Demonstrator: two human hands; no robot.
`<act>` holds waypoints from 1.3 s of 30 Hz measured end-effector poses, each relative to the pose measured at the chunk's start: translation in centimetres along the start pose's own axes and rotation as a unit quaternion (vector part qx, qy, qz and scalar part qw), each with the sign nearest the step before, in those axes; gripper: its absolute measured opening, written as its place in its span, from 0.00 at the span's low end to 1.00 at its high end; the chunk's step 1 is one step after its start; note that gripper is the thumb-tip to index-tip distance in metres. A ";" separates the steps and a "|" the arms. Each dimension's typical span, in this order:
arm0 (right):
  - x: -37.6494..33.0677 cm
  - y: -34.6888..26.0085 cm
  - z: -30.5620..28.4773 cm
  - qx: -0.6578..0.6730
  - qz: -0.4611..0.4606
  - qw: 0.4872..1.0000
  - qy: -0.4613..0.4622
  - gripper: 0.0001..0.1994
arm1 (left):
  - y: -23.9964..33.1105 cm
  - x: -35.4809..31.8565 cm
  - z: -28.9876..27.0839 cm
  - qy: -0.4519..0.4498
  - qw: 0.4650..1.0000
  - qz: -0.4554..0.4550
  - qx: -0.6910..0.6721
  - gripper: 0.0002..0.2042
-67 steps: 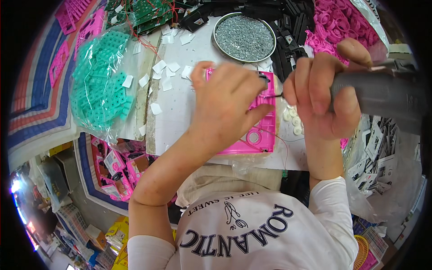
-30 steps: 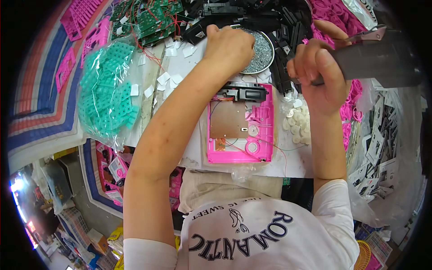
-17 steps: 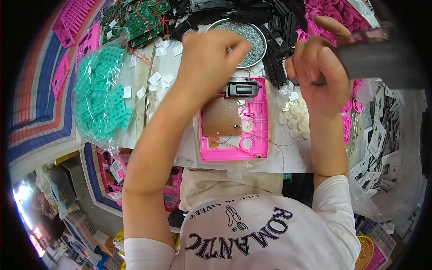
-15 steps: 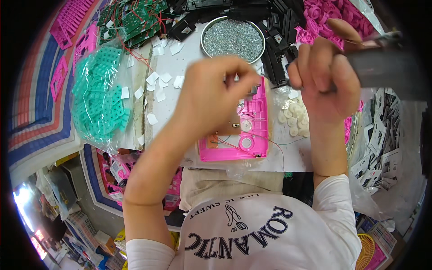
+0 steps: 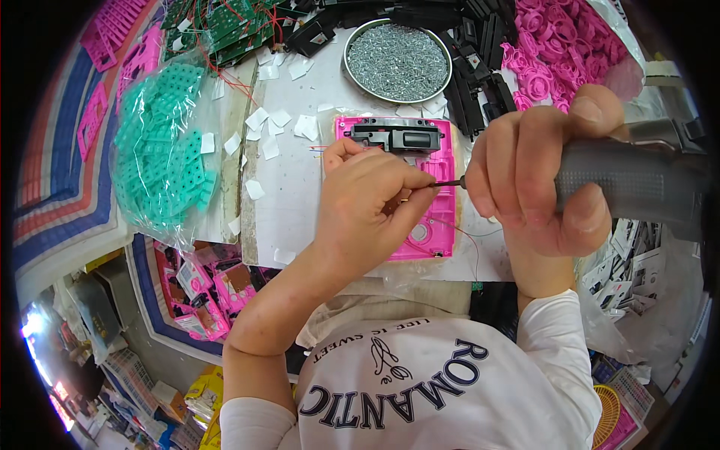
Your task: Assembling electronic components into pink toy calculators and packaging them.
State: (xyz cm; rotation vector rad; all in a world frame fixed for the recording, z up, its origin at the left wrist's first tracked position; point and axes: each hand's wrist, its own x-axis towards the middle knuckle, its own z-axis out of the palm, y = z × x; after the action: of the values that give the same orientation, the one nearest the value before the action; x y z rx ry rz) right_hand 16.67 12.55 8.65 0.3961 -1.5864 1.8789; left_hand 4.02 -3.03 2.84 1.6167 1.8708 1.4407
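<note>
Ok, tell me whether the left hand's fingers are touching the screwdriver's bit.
Touching. The head view shows the left hand pinching the thin dark bit at its tip, no gap visible, above the pink housing.

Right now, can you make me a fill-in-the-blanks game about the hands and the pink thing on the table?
1. The right hand grips a grey electric ____.
2. The left hand pinches at the tool's thin metal tip above a flat plastic case coloured ____.
3. The round metal dish behind the case is full of small silver ____.
4. The clear bag on the left holds plastic pieces coloured ____.

Missing words: screwdriver; pink; screws; green
</note>
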 end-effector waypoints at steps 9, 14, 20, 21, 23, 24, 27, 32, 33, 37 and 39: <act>1.3 2.9 -2.8 -0.018 -0.009 0.998 0.060 0.22 | -1.4 2.4 -0.2 0.019 0.958 0.047 0.282 0.13; 1.2 5.2 -3.6 -0.055 0.006 0.993 0.102 0.18 | -2.4 2.2 0.3 0.010 0.964 0.040 0.264 0.12; 1.0 6.4 -3.1 -0.068 0.031 0.991 0.108 0.10 | -2.9 1.9 0.7 0.031 0.966 0.049 0.253 0.11; 0.9 6.5 -3.1 -0.060 0.040 0.992 0.106 0.09 | -2.9 1.9 0.7 0.029 0.967 0.051 0.249 0.12; 1.1 6.5 -3.2 -0.108 0.042 0.990 0.083 0.09 | -2.9 2.2 0.6 0.024 0.967 0.057 0.245 0.13; 1.2 6.6 -3.1 -0.164 0.037 0.984 0.063 0.09 | -2.9 2.2 0.6 0.010 0.969 0.054 0.239 0.13; 2.4 5.7 -3.2 -0.195 0.105 0.975 0.016 0.11 | -3.0 3.2 -0.2 -0.048 0.978 0.048 0.196 0.15; 4.8 5.5 -6.4 0.016 0.070 0.994 -0.085 0.33 | -3.2 4.5 -1.7 -0.150 0.978 0.055 0.135 0.17; 5.2 4.1 -6.7 0.008 0.075 0.997 -0.034 0.41 | -2.4 4.2 -2.6 -0.096 0.981 0.087 0.148 0.17; 1.9 -2.6 -11.8 -0.200 0.070 0.927 0.310 0.30 | 2.6 -1.1 -9.4 0.039 0.983 0.028 0.178 0.16; -3.0 -4.9 -18.3 -0.576 0.211 0.772 0.169 0.23 | 3.9 -5.9 -14.3 0.057 0.974 -0.017 0.217 0.15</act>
State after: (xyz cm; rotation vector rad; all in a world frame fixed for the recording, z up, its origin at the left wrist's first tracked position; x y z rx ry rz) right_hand 25.16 29.59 6.46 -0.8452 -2.2867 0.7940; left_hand -2.25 -15.64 10.39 1.6983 2.3967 1.1886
